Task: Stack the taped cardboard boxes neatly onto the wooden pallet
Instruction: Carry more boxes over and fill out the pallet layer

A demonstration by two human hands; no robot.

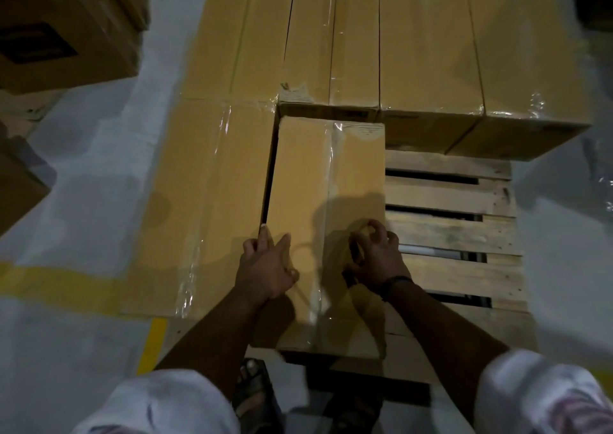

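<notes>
The left hand (265,267) rests on the near left edge of the box (325,184), fingers mostly straight. The right hand (374,257) sits at the near right edge, fingers curled, and seems to grip it. The box is brown, with shiny tape down its middle. It lies on the wooden pallet (447,234). Its long side points away from the fingers, toward the far boxes (431,52).

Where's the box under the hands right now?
Head view, centre: the box lies on the pallet, beside the left-hand box, far end at the back row, bare slats to its right.
</notes>
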